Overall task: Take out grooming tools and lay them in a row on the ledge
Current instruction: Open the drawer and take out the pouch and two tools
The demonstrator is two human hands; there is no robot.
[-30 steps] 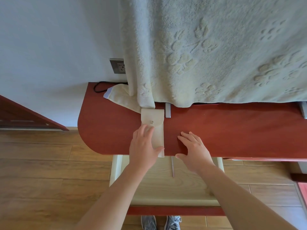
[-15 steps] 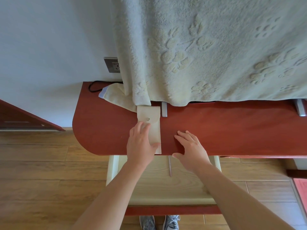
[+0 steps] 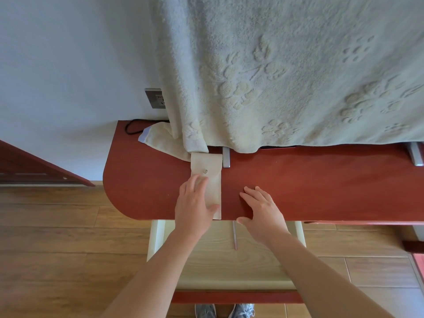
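A cream pouch with a metal snap lies closed on the red-brown ledge, its lower end at the front edge. My left hand rests flat on the pouch's lower half, thumb spread to the right. My right hand lies flat on the ledge just right of the pouch, fingers spread, holding nothing. A thin metal tool lies in the open drawer below the ledge, between my two wrists.
A thick cream towel hangs over the back of the ledge and covers something with metal feet. A wall socket and a black cord are at the back left. Wooden floor lies below.
Both hands have stayed almost still on the pouch and the ledge. The view has shifted slightly; nothing was picked up or opened.
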